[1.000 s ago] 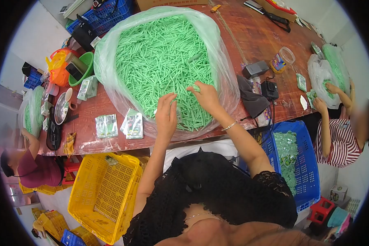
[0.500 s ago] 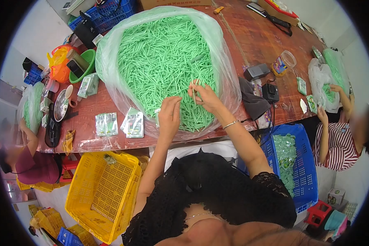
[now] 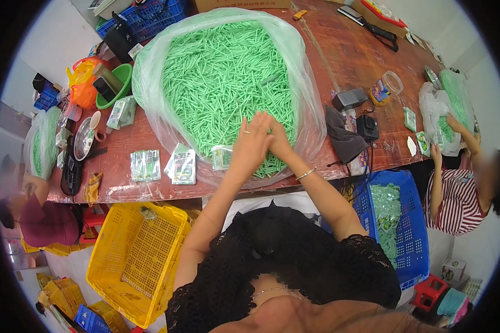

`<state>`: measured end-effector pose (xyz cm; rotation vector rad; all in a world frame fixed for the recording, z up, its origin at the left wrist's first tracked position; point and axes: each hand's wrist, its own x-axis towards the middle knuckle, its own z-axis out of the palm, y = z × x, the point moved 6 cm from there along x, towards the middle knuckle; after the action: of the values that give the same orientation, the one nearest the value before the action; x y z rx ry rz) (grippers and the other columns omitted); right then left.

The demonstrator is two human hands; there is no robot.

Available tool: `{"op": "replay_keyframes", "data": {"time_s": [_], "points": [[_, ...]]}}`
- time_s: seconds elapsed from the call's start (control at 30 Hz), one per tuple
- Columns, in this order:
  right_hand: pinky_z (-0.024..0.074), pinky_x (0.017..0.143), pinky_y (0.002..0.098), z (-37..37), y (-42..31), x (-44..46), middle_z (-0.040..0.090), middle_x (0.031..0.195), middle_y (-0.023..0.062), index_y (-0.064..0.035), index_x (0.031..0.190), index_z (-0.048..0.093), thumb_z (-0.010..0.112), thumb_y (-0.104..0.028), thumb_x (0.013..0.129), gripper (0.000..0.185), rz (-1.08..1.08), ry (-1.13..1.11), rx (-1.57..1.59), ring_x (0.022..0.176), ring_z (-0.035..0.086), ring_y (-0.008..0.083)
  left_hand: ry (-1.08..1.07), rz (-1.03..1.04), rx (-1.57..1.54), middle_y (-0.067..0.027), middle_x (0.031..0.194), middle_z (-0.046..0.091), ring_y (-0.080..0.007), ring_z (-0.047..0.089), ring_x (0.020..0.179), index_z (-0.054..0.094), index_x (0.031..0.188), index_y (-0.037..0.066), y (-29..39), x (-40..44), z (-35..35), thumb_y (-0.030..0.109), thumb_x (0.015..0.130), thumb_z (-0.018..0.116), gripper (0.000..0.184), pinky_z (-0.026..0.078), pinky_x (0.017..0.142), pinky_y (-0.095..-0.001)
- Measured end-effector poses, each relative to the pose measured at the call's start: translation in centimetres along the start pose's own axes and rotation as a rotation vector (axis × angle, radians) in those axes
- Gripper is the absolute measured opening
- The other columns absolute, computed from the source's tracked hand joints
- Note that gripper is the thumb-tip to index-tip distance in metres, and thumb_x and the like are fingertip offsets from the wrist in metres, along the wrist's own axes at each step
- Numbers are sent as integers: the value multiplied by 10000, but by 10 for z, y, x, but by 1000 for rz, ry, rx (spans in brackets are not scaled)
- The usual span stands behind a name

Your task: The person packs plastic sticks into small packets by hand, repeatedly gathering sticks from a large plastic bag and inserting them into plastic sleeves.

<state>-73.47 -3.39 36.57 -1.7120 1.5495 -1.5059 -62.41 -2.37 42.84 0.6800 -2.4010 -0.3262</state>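
A large clear plastic bag (image 3: 311, 94) lies open on the red table, full of thin green sticks (image 3: 222, 77). Over its near part, my left hand (image 3: 251, 145) and my right hand (image 3: 276, 136) are together, the left partly covering the right. What lies between them is hidden. A printed packet (image 3: 221, 157) is beside my left wrist, at the bag's near edge. Further left on the table lie flat packets of green sticks (image 3: 145, 165) and a fanned pair of packets (image 3: 181, 164).
A yellow crate (image 3: 136, 261) stands below the table at left, a blue crate (image 3: 416, 233) with green packs at right. A black device (image 3: 366, 127), a jar (image 3: 386, 87) and a grey cloth (image 3: 344, 133) lie right of the bag. Co-workers sit at both sides.
My left hand has moved right and up to meet my right hand, which has turned inward. The packet by my left wrist is now in fuller view.
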Motion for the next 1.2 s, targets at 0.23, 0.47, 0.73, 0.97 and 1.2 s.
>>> {"op": "replay_keyframes", "data": {"time_s": [0.23, 0.47, 0.73, 0.97, 1.2], "points": [[429, 828, 362, -9, -12, 2, 599, 905, 95, -6, 929, 638, 628, -173, 937, 167, -35, -25, 8, 861, 535, 277, 199, -129, -272, -182, 1336, 532, -381, 504, 1224, 530, 1307, 39, -5, -14, -34, 115, 896, 644, 433, 379, 1045, -495], [429, 711, 280, -11, -19, 1, 574, 781, 38, -23, 888, 648, 613, -279, 986, 277, 126, 4, 300, 730, 512, 136, -18, -199, 104, -109, 1006, 579, -332, 538, 951, 631, 1004, 35, -50, -55, -65, 144, 797, 747, 261, 430, 803, -426], [330, 503, 229, -4, -21, -5, 469, 632, -43, -49, 949, 640, 656, -417, 950, 368, 547, -207, 357, 533, 397, 54, 170, -637, -443, -54, 888, 616, -177, 576, 799, 592, 895, 55, -95, -73, -61, 99, 851, 730, 151, 437, 713, -307], [359, 540, 250, 10, -36, -6, 513, 654, -33, -21, 957, 682, 751, -296, 879, 294, 344, -368, 248, 595, 404, 55, 140, -704, -1079, 25, 854, 600, -58, 550, 739, 583, 981, 47, -70, -62, -45, 117, 878, 739, 200, 442, 637, -209], [368, 540, 266, 1, -48, -6, 502, 613, -18, -17, 963, 676, 738, -270, 882, 273, 218, -338, 248, 580, 401, 68, -72, -781, -1007, 22, 837, 620, -59, 558, 740, 621, 979, 43, -73, -65, -48, 143, 871, 745, 192, 445, 610, -214]]}}
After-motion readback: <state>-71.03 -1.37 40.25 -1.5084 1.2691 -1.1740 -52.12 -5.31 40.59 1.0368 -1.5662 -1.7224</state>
